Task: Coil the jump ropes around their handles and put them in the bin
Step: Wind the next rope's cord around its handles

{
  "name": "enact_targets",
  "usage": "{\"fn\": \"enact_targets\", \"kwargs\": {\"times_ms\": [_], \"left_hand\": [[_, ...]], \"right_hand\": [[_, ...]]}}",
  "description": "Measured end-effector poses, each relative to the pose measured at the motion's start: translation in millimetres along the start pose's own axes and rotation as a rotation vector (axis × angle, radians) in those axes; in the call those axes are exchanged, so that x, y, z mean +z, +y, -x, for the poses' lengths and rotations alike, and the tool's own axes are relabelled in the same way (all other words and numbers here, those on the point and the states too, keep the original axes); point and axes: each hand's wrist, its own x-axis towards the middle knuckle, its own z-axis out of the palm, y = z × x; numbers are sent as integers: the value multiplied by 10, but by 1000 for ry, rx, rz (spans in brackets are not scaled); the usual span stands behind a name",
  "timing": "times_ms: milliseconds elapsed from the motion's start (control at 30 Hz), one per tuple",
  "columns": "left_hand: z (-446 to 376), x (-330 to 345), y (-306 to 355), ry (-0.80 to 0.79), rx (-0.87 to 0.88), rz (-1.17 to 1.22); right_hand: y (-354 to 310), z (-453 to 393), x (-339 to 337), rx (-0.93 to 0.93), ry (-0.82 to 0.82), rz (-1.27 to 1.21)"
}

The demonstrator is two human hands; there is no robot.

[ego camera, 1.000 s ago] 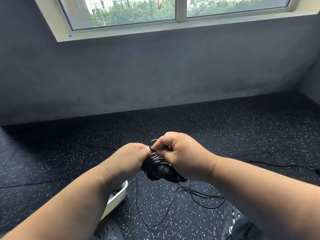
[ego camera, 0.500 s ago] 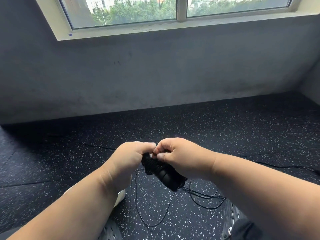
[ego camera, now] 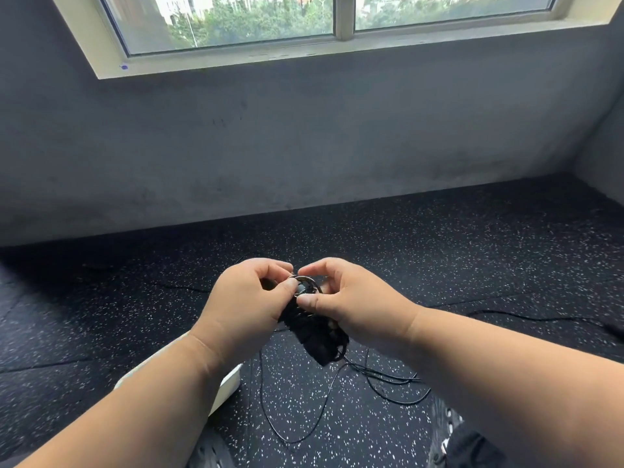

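Note:
Both hands hold a black jump rope bundle (ego camera: 315,336) in front of me, its thin cord coiled round the handles. My left hand (ego camera: 246,300) grips the bundle's upper left side, thumb and fingers curled. My right hand (ego camera: 351,298) pinches the top end, where a metal ring (ego camera: 305,284) shows between the fingertips. A loose length of black cord (ego camera: 381,383) hangs from the bundle and lies in loops on the floor. A corner of the white bin (ego camera: 228,388) shows under my left forearm, mostly hidden.
Speckled black rubber floor (ego camera: 439,258) runs to a grey wall with a window above. Another black cord (ego camera: 540,317) trails across the floor at the right. Perforated shoes (ego camera: 445,423) show at the bottom edge.
The hands have turned the bundle so that its metal ring end shows again between the fingertips. The bundle sits slightly more upright.

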Motion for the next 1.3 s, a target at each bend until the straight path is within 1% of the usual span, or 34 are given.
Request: {"fn": "enact_targets", "kwargs": {"times_ms": [100,267,367,500,600,700,833,933,1100,1267,1300], "left_hand": [[50,-2,-3,18,104,-85],[145,48,48,47,245,-247],[146,26,74,68,253,-308],[136,-3,102,108,258,-311],[122,-14,82,106,277,-321],[119,-14,58,141,308,-354],[150,21,36,161,327,-348],[146,16,42,124,323,-342],[138,-12,62,44,250,-362],[128,-73,119,-172,126,-280],[120,-76,123,-209,92,-231]], "right_hand": [[7,6,-8,17,-37,-132],[7,32,18,97,-78,-234],[-25,15,7,61,-73,-174],[-34,9,-1,11,-43,-88],[-12,20,15,11,-79,-84],[-16,-1,4,31,-120,-120],[3,-10,13,1,-61,-66],[45,-25,35,-8,-2,-73],[141,-4,88,8,54,-110],[162,-1,63,17,104,-93],[157,1,51,19,105,-84]]}}
